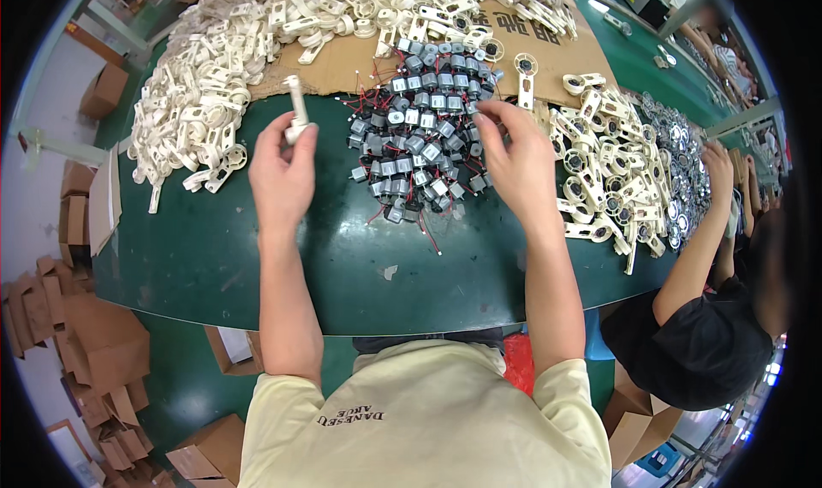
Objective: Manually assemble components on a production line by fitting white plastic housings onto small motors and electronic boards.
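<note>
Left hand [282,175] raised over the green table [214,257], fingers closed round the lower end of a cream plastic bracket [295,111] — held upright, its top end clear above the fist. Just left of it, a broad heap of like brackets [205,77] spilling along the far edge of the table and onto a sheet of cardboard [342,64].

Right hand [518,158] over the right edge of a pile of small grey motors [424,124], fingers curled down, tips pinched among the motors at the pile's upper right. Cannot tell whether a motor is actually gripped or only touched. Thin red and black wires trailing from the motors, a few strands lying loose on the green surface toward the near side.

To the right of the pile, a second heap — brackets with motors already fitted [616,163], dark round faces showing in the cream frames. One loose bracket [525,77] lying on the cardboard just beyond the right hand's fingers.

At the far right, a co-worker's arm [702,223] stretched to the fitted heap, hand on its outer edge; dark shirt below.

Under and left of the table, several open cardboard boxes [94,342] on the floor. Yellow shirt [428,419] filling the lower middle.
</note>
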